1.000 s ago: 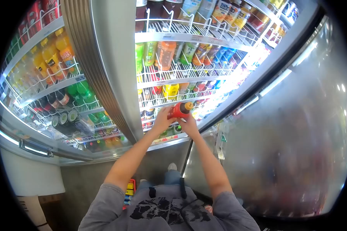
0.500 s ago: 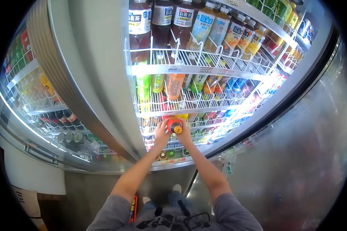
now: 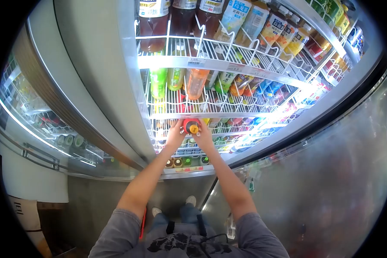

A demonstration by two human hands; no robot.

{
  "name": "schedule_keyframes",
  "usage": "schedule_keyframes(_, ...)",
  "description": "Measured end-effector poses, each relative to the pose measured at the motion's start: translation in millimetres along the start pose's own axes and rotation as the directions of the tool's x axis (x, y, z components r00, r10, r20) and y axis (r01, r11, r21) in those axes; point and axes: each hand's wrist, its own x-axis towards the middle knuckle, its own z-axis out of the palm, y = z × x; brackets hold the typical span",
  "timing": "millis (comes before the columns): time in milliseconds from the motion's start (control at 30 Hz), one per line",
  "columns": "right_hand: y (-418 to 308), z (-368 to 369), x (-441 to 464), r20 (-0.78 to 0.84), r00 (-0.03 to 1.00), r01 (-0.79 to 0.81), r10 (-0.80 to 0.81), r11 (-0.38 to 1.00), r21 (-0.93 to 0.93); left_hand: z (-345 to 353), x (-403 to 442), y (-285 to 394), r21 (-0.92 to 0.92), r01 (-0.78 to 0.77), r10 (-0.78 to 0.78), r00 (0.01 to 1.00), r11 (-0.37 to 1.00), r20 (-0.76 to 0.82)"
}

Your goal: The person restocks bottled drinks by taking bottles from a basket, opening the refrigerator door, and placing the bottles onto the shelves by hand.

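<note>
The held bottle [image 3: 189, 123] is red and dark, with an orange-yellow cap [image 3: 194, 128]. The near shirt [image 3: 187, 244] is grey with a blotchy black print, and the far wire shelf [image 3: 215, 64] is white.

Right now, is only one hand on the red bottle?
No, the left hand and right hand both hold the red bottle.

So the pale-blue tea bottle [image 3: 234, 18] on the far shelf reads 乌龙 (oolong) in big white characters. Looks like oolong lettering on the peach-labelled bottle [image 3: 272, 27] further right too, kinda small though. Shelf-edge price tag [image 3: 196, 61]'s too tiny to read.
</note>
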Motion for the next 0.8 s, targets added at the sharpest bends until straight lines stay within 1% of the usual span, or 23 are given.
schedule_keyframes(33, 3.5, 0.9, -2.8, -0.001, 1.0, -0.007, 0.007, 1.0, 0.005, -0.9, 0.1, 0.2, 0.005, 0.005, -0.005, 1.0, 1.0, 0.005)
schedule_keyframes(100, 5.5, -0.2, -6.9, -0.032, 0.999, -0.018, 0.019, 1.0, 0.018, -0.7, 0.6, -0.9, 0.2, -0.083, 0.087, 0.996, 0.976, -0.008)
schedule_keyframes(133, 3.8, -0.4, -7.6, -0.041, 0.999, -0.03, 0.03, 0.999, 0.016, -1.4, 2.9, -1.4, 0.117, -0.098, 0.099, 0.995, 0.988, 0.0)
schedule_keyframes(167, 3.9, -2.4, -2.3, -0.037, 0.998, -0.052, 0.052, 0.999, 0.018, -2.8, 2.1, -2.8, 0.08, -0.046, 0.044, 0.999, 0.996, 0.019)
schedule_keyframes(200, 9.2, -3.1, 0.0, -0.026, 0.999, -0.031, 0.031, 0.999, 0.017, -2.1, 1.1, -12.1, 0.031, -0.063, 0.063, 0.998, 0.998, 0.016)
schedule_keyframes(233, 13.8, -1.3, -5.0, -0.011, 1.0, -0.018, 0.019, 1.0, 0.02, -4.8, 0.1, -17.7, 0.131, -0.102, 0.098, 0.994, 0.986, 0.038)
schedule_keyframes(267, 15.2, -0.8, -6.9, 0.003, 0.999, -0.048, 0.048, 0.999, 0.025, -7.0, -1.0, -13.9, 0.117, -0.104, 0.098, 0.994, 0.988, 0.053)
schedule_keyframes(300, 13.7, -2.3, -6.1, -0.014, 1.0, -0.019, 0.019, 0.999, -0.043, -5.9, 1.1, -14.9, 0.116, -0.138, 0.134, 0.99, 0.984, 0.041)
schedule_keyframes(333, 16.3, -3.6, -3.5, -0.03, 0.999, 0.02, -0.024, 0.994, -0.111, -2.7, 0.3, -12.1, 0.094, -0.117, 0.114, 0.993, 0.989, 0.042)
schedule_keyframes(367, 17.5, -4.8, 0.2, -0.023, 1.0, 0.016, -0.019, 0.994, -0.108, 0.0, 2.0, -7.9, 0.074, -0.103, 0.101, 0.994, 0.992, 0.041)
schedule_keyframes(400, 19.9, -6.4, 0.2, 0.011, 0.999, -0.04, 0.042, 0.993, -0.113, 4.0, 3.4, -12.9, 0.076, -0.093, 0.09, 0.995, 0.993, 0.041)
schedule_keyframes(433, 22.3, -6.9, -2.8, 0.041, 0.994, -0.095, 0.101, 0.988, -0.12, 8.6, 5.4, -17.9, 0.104, -0.084, 0.078, 0.995, 0.991, 0.06)
schedule_keyframes(500, 23.5, -6.6, -11.6, 0.028, 0.992, -0.12, 0.125, 0.985, -0.124, 14.1, -0.8, -20.8, 0.131, -0.071, 0.06, 0.995, 0.989, 0.083)
schedule_keyframes(567, 22.4, -4.6, -1.4, -0.008, 0.991, -0.134, 0.135, 0.982, -0.132, 13.7, 6.2, -16.3, 0.24, -0.073, 0.059, 0.996, 0.968, 0.063)
schedule_keyframes(600, 25.8, 2.4, 3.0, -0.093, 0.995, 0.033, -0.041, 0.995, -0.092, 14.9, 9.6, -22.8, 0.25, -0.038, 0.025, 0.998, 0.968, 0.055)
schedule_keyframes(633, 29.6, 4.4, 2.8, -0.093, 0.995, 0.024, -0.032, 0.996, -0.087, 15.3, 9.7, -29.9, 0.253, -0.032, 0.018, 0.998, 0.967, 0.059)
schedule_keyframes(700, 35.0, 7.8, 9.4, -0.09, 0.987, 0.094, -0.133, 0.933, -0.346, 13.0, 16.7, -38.5, 0.188, -0.027, 0.019, 0.999, 0.982, 0.046)
schedule_keyframes(733, 35.6, 11.6, 9.2, -0.109, 0.99, 0.053, -0.084, 0.965, -0.257, 12.8, 16.6, -39.7, 0.213, -0.029, 0.022, 0.999, 0.977, 0.033)
schedule_keyframes(767, 35.2, 15.2, 7.5, -0.113, 0.99, 0.053, -0.084, 0.965, -0.257, 13.6, 15.1, -40.0, 0.214, -0.031, 0.024, 0.999, 0.976, 0.035)
schedule_keyframes(800, 38.0, 19.0, 9.6, -0.138, 0.99, -0.014, -0.02, 0.971, -0.237, 15.4, 17.6, -43.2, 0.27, 0.014, -0.02, 1.0, 0.963, 0.017)
